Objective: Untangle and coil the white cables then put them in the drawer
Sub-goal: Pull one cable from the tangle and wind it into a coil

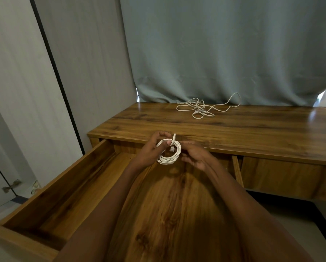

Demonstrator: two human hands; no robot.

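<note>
Could spring loose if the free end slips: coiled white cable (168, 153) pinched by left hand (152, 149) and right hand (193, 155) over the open drawer (67, 188), second cable (203, 107) still tangled on the wooden desk (253, 129) before a grey-green curtain (224, 50).

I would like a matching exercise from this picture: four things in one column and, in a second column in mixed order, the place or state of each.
Things
1. coiled white cable
2. tangled white cable
3. drawer
4. curtain

Places or states
A. hangs behind the desk
B. pulled open below the hands
C. held by both hands
D. lies loose on the desk top

Pairs: 1-C, 2-D, 3-B, 4-A
</note>
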